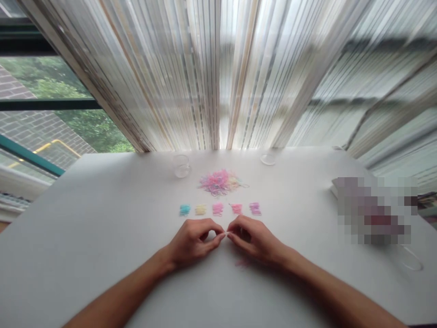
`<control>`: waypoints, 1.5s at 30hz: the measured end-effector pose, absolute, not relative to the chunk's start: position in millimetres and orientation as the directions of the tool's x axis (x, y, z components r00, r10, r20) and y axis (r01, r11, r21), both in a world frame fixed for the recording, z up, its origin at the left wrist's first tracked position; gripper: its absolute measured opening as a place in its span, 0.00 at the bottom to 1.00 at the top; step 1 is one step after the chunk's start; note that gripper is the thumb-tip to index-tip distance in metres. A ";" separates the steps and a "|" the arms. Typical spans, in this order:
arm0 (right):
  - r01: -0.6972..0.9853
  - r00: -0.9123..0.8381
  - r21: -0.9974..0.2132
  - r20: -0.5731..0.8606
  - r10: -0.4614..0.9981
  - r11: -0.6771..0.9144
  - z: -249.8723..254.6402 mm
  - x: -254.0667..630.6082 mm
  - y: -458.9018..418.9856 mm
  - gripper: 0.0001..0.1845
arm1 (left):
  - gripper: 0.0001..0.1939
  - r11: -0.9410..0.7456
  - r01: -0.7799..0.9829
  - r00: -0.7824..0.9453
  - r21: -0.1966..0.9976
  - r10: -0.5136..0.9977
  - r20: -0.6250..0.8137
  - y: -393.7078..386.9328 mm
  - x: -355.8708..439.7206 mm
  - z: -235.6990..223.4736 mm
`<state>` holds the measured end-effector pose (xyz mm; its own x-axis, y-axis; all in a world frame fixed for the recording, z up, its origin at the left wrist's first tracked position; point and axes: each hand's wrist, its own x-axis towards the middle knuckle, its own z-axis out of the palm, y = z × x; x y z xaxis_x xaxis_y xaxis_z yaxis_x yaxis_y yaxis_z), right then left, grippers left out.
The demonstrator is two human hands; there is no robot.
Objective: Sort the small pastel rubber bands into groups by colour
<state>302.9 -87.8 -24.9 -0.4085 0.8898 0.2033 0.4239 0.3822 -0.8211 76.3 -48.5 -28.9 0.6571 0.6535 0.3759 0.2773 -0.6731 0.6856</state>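
My left hand and my right hand meet fingertip to fingertip above the white table. Both pinch the same small pale piece, mostly covered by fingers and too small to name. Just beyond them runs a row of small neat stacks of thin coloured pieces: teal, yellow, pink, coral and purple. Behind the row lies a loose heap of thin pastel loops. A few pinkish pieces rest below my right hand.
A clear round container stands at the back left of the white table, and a clear ring-shaped lid lies back right. A pixelated object sits at the right, near a clear rim. Striped curtains hang behind.
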 end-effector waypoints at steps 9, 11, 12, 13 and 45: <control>0.384 -0.424 -0.825 0.241 0.873 0.415 -29.6 304.3 -87.2 0.02 | 0.03 -0.667 0.298 0.646 0.683 0.668 0.370 -49.1 76.1 -29.2; 0.390 -0.426 -0.819 0.244 0.871 0.420 -29.5 303.7 -87.1 0.03 | 0.03 -0.667 0.304 0.644 0.681 0.670 0.369 -48.8 76.0 -29.4; 0.393 -0.428 -0.816 0.246 0.869 0.424 -29.5 303.5 -87.0 0.03 | 0.03 -0.668 0.303 0.644 0.680 0.669 0.371 -48.6 76.1 -29.3; 0.395 -0.430 -0.813 0.249 0.868 0.429 -29.5 303.3 -86.9 0.03 | 0.04 -0.669 0.300 0.644 0.680 0.667 0.373 -48.6 76.3 -29.1; 0.441 -0.409 -0.775 0.275 0.870 0.452 -28.6 303.2 -86.8 0.05 | 0.06 -0.633 0.330 0.626 0.700 0.702 0.340 -48.3 76.6 -30.3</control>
